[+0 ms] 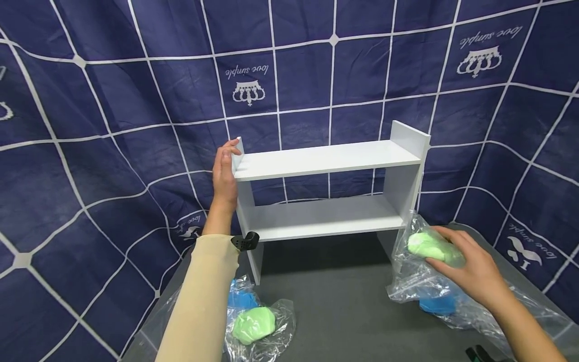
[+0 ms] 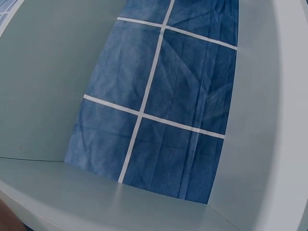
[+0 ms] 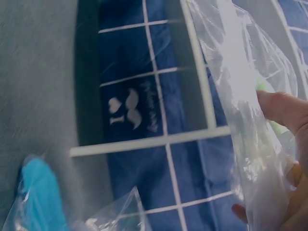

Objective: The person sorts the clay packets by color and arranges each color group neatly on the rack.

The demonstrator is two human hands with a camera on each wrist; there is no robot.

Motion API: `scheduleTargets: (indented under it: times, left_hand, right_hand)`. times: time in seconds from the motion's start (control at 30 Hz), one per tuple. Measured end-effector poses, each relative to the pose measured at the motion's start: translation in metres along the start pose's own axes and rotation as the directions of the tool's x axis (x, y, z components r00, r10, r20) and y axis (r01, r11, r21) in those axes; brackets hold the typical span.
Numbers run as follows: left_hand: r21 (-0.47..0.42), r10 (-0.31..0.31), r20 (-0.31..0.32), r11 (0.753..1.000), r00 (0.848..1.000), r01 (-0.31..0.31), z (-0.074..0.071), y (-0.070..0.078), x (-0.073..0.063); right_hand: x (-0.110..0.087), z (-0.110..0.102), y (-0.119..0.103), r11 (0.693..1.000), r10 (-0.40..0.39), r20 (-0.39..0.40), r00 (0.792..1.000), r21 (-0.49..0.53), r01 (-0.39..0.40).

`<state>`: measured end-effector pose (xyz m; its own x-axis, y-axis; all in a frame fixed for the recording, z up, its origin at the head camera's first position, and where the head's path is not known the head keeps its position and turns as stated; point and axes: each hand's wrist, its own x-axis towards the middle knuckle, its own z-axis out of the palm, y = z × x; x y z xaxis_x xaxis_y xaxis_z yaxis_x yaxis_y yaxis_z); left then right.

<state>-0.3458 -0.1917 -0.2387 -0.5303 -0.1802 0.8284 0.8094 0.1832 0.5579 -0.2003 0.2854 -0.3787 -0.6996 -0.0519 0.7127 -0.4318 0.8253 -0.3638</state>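
Note:
A white two-tier shelf point(image 1: 325, 218) stands upright against the blue cloth. My left hand point(image 1: 224, 173) grips the top of its left side panel, fingers over the upper edge. In the left wrist view, the shelf's pale boards point(image 2: 260, 106) frame the cloth. My right hand point(image 1: 472, 266) holds a clear zip bag with a light green soft lump point(image 1: 427, 246) inside, beside the shelf's right side panel. The right wrist view has the thumb point(image 3: 279, 108) pressed on the clear bag point(image 3: 255, 144); the bag's plastic hides part of the fingers.
On the grey surface point(image 1: 334, 301), a second bagged green lump point(image 1: 254, 324) and a blue bagged item point(image 1: 243, 299) lie at front left. Another blue item point(image 1: 439, 304) in clear plastic lies under my right hand. A dark object point(image 1: 479, 353) sits at the front edge.

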Motion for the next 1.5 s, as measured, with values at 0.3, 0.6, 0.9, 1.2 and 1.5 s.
scheduleTargets:
  times: [0.3,0.6,0.9,1.2,1.5]
  left_hand:
    - [-0.012,0.005,-0.007,1.0,1.0,-0.005,-0.001,0.001,0.001]
    - [-0.036,-0.015,-0.017,0.999,1.0,0.014,0.004,0.003,0.001]
    - [-0.027,-0.018,-0.009,0.999,1.0,0.018,0.007,0.037,-0.006]
    - [-0.041,-0.018,-0.025,0.999,1.0,0.017,0.008,0.041,-0.006]
    - [-0.041,-0.015,-0.023,0.999,1.0,0.014,0.007,0.013,-0.005]
  right_hand:
    - [0.034,-0.023,-0.039,0.995,-0.053,-0.141,0.989,0.076,0.064]
    - [0.095,-0.044,-0.067,0.992,-0.068,-0.256,0.964,0.081,0.092]
    - [0.155,-0.043,-0.087,0.989,-0.08,-0.277,0.958,0.096,0.11]
    - [0.198,-0.031,-0.101,0.99,-0.048,-0.201,0.978,0.123,0.074]
    - [0.223,-0.007,-0.099,0.997,0.009,-0.106,0.994,0.073,-0.001]
